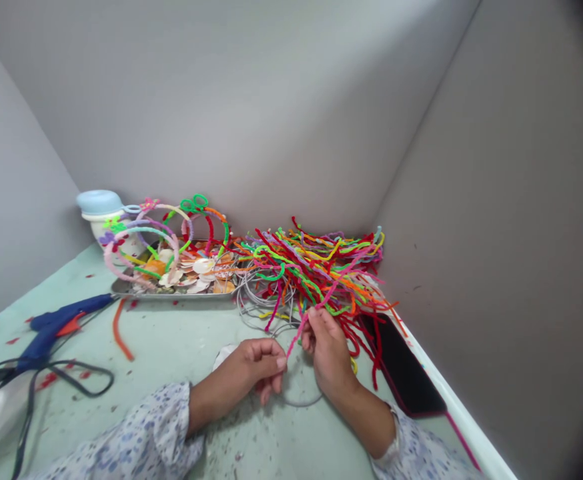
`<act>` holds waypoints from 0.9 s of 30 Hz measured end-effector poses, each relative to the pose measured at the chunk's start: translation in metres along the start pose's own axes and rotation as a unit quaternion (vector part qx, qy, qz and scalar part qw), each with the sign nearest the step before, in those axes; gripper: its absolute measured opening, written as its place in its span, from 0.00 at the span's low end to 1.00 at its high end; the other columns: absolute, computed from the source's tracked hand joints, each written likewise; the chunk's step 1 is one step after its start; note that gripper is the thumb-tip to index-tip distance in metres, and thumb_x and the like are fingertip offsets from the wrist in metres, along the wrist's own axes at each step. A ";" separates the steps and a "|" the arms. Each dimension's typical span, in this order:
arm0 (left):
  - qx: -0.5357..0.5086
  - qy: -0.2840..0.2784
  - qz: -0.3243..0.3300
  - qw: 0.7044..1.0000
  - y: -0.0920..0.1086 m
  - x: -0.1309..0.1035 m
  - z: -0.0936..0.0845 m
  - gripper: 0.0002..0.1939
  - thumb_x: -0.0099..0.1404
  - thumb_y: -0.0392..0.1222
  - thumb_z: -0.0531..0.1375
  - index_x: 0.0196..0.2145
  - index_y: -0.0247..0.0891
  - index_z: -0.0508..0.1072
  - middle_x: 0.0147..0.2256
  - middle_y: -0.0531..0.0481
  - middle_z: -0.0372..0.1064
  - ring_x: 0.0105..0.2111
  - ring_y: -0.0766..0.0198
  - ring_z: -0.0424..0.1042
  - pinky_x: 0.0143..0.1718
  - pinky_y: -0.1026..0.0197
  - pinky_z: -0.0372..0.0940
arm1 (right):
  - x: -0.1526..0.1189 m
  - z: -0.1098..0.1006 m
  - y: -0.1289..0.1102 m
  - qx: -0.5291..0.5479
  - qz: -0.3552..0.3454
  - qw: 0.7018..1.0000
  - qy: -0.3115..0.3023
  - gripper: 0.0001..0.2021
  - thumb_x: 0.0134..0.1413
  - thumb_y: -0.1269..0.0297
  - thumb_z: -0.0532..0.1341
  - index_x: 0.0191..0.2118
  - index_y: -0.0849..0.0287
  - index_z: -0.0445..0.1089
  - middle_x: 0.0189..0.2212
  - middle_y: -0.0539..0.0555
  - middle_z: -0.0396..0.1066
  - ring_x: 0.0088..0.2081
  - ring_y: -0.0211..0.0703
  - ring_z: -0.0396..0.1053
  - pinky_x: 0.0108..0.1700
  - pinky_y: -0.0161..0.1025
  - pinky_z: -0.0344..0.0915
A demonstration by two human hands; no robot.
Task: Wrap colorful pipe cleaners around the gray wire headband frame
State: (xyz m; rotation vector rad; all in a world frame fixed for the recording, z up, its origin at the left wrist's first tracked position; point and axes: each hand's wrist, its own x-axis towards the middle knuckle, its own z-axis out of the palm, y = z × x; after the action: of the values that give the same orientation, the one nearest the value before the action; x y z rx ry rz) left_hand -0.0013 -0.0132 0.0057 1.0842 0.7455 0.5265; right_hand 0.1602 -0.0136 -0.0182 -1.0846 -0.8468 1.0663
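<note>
A pink pipe cleaner runs slanting between my two hands at the middle of the table. Its lower end is pinched in the fingertips of my left hand. Further up, my right hand grips the same stem between thumb and fingers, and the pink length seems to carry on over the pile behind. That pile of many-coloured pipe cleaners lies just beyond my hands. Below my hands a thin grey wire loop shows on the table, partly covered by them.
A metal tray holds shells and discs, with pipe-cleaner headbands on top. Behind it stands a white bottle with a blue lid. A blue glue gun with its cord lies left; a black phone lies right. Grey walls enclose the table.
</note>
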 end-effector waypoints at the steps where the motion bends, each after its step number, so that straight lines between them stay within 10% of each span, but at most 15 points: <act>1: -0.001 -0.002 0.002 1.000 0.000 0.000 0.000 0.15 0.57 0.49 0.64 0.27 0.35 0.67 0.19 0.54 0.69 0.13 0.75 0.60 0.15 0.71 0.52 | 0.000 0.000 0.000 0.004 0.001 1.000 -0.001 0.17 0.58 0.49 0.57 0.27 0.57 0.63 0.15 0.43 0.60 0.17 0.32 0.54 0.19 0.29 0.51; 27: 0.003 -0.014 0.051 0.999 -0.006 0.004 -0.002 0.16 0.66 0.50 0.55 0.29 0.34 0.67 0.21 0.52 0.68 0.14 0.75 0.61 0.16 0.72 0.54 | -0.007 0.000 -0.007 -0.063 0.009 0.989 -0.130 0.16 0.58 0.54 0.58 0.26 0.60 0.64 0.14 0.43 0.59 0.16 0.30 0.54 0.19 0.29 0.51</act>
State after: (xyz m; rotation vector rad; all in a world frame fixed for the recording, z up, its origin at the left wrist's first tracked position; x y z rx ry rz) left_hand -0.0004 -0.0117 -0.0020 1.1371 0.6693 0.5944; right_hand 0.1601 -0.0206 -0.0118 -1.0745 -1.1260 1.1994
